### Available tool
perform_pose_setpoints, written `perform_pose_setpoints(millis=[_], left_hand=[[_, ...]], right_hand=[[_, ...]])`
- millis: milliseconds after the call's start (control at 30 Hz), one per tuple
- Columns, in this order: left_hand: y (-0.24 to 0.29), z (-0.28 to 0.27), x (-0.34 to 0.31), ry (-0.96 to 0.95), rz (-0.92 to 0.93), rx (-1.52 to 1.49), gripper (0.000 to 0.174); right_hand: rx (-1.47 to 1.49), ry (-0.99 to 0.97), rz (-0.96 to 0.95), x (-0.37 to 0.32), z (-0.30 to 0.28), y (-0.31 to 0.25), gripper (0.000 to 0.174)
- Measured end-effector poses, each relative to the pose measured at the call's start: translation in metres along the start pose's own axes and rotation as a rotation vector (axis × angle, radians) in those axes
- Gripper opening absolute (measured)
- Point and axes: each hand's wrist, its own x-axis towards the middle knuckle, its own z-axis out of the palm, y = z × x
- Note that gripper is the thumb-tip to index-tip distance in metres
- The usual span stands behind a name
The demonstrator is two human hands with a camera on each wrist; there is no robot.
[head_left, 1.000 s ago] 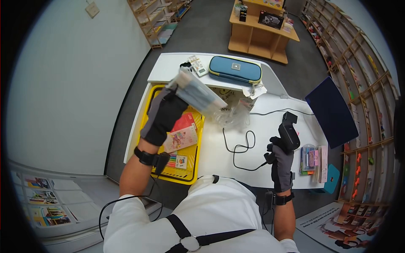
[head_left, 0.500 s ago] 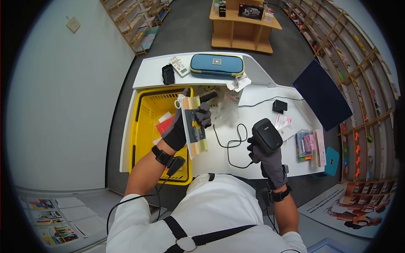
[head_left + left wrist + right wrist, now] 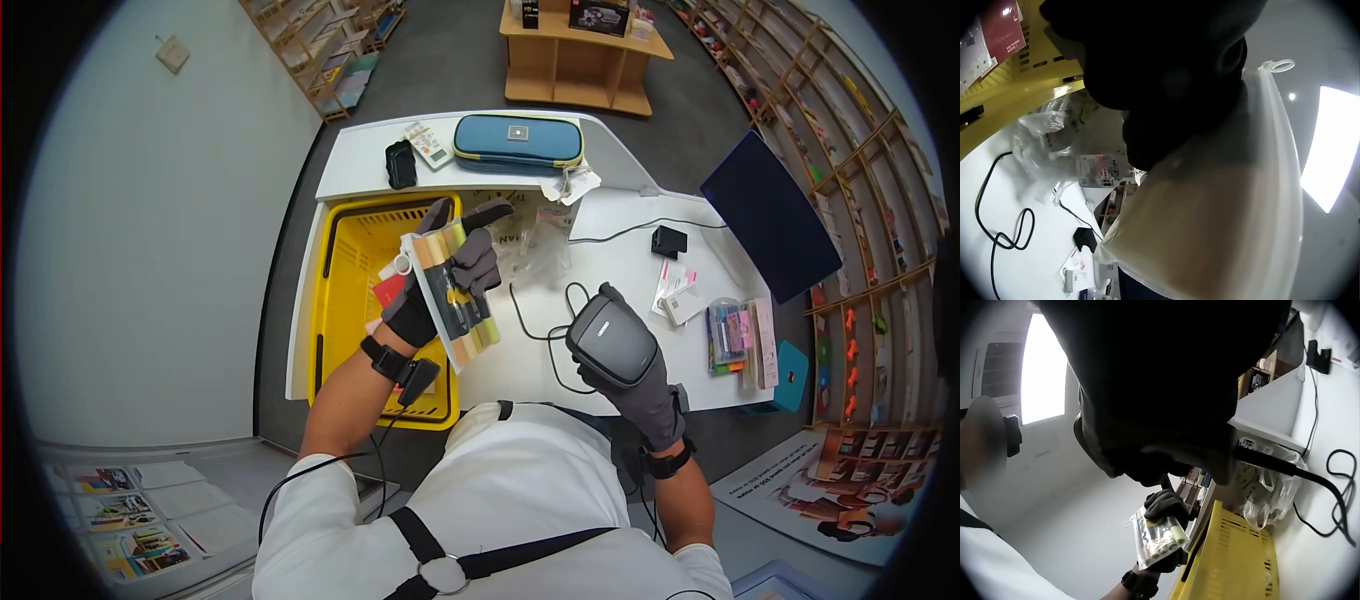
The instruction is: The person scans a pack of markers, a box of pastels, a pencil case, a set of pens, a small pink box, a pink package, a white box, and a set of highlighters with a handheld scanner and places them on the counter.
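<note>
My gloved left hand (image 3: 474, 262) grips a clear pouch of markers (image 3: 455, 312) above the right side of the yellow basket (image 3: 330, 290). Fingers lie across the front of the pouch, which has a small white ring at its top corner. In the right wrist view, round green and pale marker ends show along one edge of the pouch (image 3: 1159, 540). In my gloved right hand (image 3: 645, 405) is a black corded barcode scanner (image 3: 612, 342), held over the white desk to the right of the pouch. Most of that hand's grip is hidden beneath the scanner.
Inside the basket lies a red packet (image 3: 388, 290). Crumpled clear plastic bags (image 3: 540, 250) and a looped black cable (image 3: 530, 322) are on the desk. A monitor (image 3: 770, 215) stands at right, near packaged stationery (image 3: 728, 330). A blue pencil case (image 3: 518, 140) sits on the raised ledge.
The marker pouch has come nearer and turned its striped face upward. My right hand has moved left with the scanner, which has tilted so its broad top shows.
</note>
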Motion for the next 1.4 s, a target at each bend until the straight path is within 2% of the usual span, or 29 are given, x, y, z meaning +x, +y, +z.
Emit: perform_pose_setpoints(millis=[33, 100, 200, 233, 300, 333, 367, 433, 467, 500, 600, 700, 733, 767, 867, 967, 1033, 1133, 1167, 1300, 1400], left_hand=[[0.0, -0.001, 0.0, -0.059, -0.011, -0.006, 0.075], [0.001, -0.001, -0.001, -0.036, -0.014, -0.007, 0.075], [0.002, 0.005, -0.001, 0.008, -0.02, -0.011, 0.073], [0.003, 0.007, -0.001, 0.159, -0.022, 0.004, 0.072], [0.006, 0.013, 0.001, 0.461, -0.023, 0.033, 0.069], [0.005, 0.012, 0.0, 0.46, -0.018, 0.032, 0.069], [0.004, 0.01, 0.0, 0.525, 0.002, 0.06, 0.068], [0.0, 0.002, -0.001, 0.657, 0.046, 0.113, 0.064], [-0.002, -0.007, 0.0, 0.657, 0.055, 0.109, 0.064], [-0.004, -0.021, 0.001, 0.638, 0.058, 0.116, 0.063], [-0.009, -0.035, 0.002, 0.606, 0.068, 0.128, 0.06], [-0.016, -0.011, 0.001, 0.57, 0.076, 0.424, 0.043], [-0.016, -0.021, 0.001, 0.571, 0.079, 0.422, 0.043], [-0.017, -0.042, 0.001, 0.586, 0.092, 0.427, 0.04], [-0.017, -0.038, 0.003, 0.622, 0.114, 0.434, 0.034], [-0.017, -0.028, 0.001, 0.706, 0.063, 0.364, 0.027], [-0.017, -0.026, 0.001, 0.683, 0.062, 0.331, 0.029], [-0.015, -0.026, 0.0, 0.637, 0.059, 0.272, 0.032], [-0.013, -0.025, 0.0, 0.609, 0.063, 0.203, 0.034], [-0.012, -0.023, -0.003, 0.549, 0.074, 0.047, 0.04], [-0.015, -0.022, -0.005, 0.541, 0.087, 0.012, 0.044]], right_hand=[[-0.011, -0.023, -0.044, 0.001, 0.002, -0.009, 0.096], [-0.023, -0.049, -0.088, 0.003, 0.003, -0.013, 0.097], [-0.273, -0.067, -0.452, 0.007, 0.004, -0.009, 0.089], [-0.275, -0.069, -0.452, 0.007, 0.004, -0.008, 0.089], [-0.187, -0.065, -0.275, 0.003, 0.004, -0.006, 0.085], [-0.143, -0.064, -0.186, 0.002, 0.004, -0.005, 0.084], [-0.146, -0.069, -0.189, 0.002, 0.004, -0.002, 0.084], [-0.186, -0.005, -0.066, 0.001, 0.001, 0.007, 0.068], [-0.207, 0.026, -0.005, 0.002, 0.0, 0.008, 0.06], [-0.211, 0.019, -0.007, 0.004, -0.002, 0.006, 0.06], [0.073, 0.039, 0.263, 0.009, -0.003, -0.001, 0.034], [0.114, 0.093, 0.325, 0.011, -0.002, 0.001, 0.032], [0.134, 0.122, 0.354, 0.011, -0.002, 0.001, 0.031], [0.132, 0.121, 0.354, 0.012, -0.003, 0.002, 0.031], [0.192, 0.19, 0.251, 0.014, 0.0, 0.003, 0.033], [0.258, 0.218, 0.297, 0.015, 0.0, -0.002, 0.03], [0.29, 0.23, 0.317, 0.016, 0.002, -0.003, 0.029], [0.271, 0.271, 0.162, 0.017, 0.008, 0.005, 0.029], [0.271, 0.27, 0.162, 0.017, 0.007, 0.004, 0.029], [0.199, 0.129, 0.238, 0.011, 0.001, -0.001, 0.032], [-0.217, 0.047, 0.178, 0.011, -0.002, 0.009, 0.036]])
